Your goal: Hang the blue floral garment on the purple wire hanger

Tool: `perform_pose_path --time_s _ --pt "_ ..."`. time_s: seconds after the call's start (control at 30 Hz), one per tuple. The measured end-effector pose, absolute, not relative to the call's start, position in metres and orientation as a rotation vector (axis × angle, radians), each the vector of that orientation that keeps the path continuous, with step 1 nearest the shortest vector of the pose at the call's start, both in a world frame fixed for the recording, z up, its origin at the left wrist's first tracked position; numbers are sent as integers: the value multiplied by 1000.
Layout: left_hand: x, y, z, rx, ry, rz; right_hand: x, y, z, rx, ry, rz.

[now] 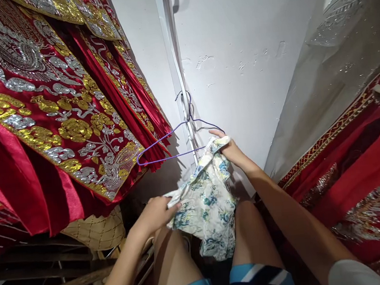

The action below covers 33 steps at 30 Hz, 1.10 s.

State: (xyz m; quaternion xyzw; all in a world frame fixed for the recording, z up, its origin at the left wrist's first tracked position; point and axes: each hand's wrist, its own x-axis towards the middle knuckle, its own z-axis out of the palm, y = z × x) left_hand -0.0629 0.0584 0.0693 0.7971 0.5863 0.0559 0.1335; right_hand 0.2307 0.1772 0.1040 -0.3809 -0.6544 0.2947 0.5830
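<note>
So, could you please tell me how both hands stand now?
Left hand: closed on the floral garment's edge.
Right hand: closed on its upper end, at the hanger's end.

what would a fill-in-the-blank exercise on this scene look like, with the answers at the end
The cloth stretched between the hands has a printed pattern of ____. Of the left hand and right hand, the one higher in the picture is the ____. The embroidered fabric at far left has gold and silver on ____.

Missing words: flowers; right; red
</note>
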Motion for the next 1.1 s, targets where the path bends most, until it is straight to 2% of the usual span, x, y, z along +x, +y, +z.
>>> perform_pose_path --time_s 0.13,0.27,0.37,0.47,0.6,0.7,0.83,0.93,1.0,1.1 --pt "-84 67 104 2462 1873 191 221 199 76 -952 -1652 729" --pt "-89 69 135 2448 1866 537 238 184 64 -941 -1604 622" --pt "-85 71 158 2286 2018 636 255 166 72 -934 -1566 503" --pt "-80 83 174 2205 2119 585 264 153 83 -937 -1557 434" --pt "-75 113 177 2147 2013 323 264 143 89 -956 -1533 398" --pt "-72 129 176 2193 2006 321 261 138 88 -977 -1524 466" --pt "-56 134 185 2438 2000 687 254 131 90 -985 -1537 494" --pt "-43 136 187 2578 1670 996 250 122 93 -947 -1584 551" --pt "-39 140 185 2571 1482 1094 252 117 95 -914 -1612 576" --pt "-42 150 179 2547 1434 1128 270 115 100 -944 -1526 458"
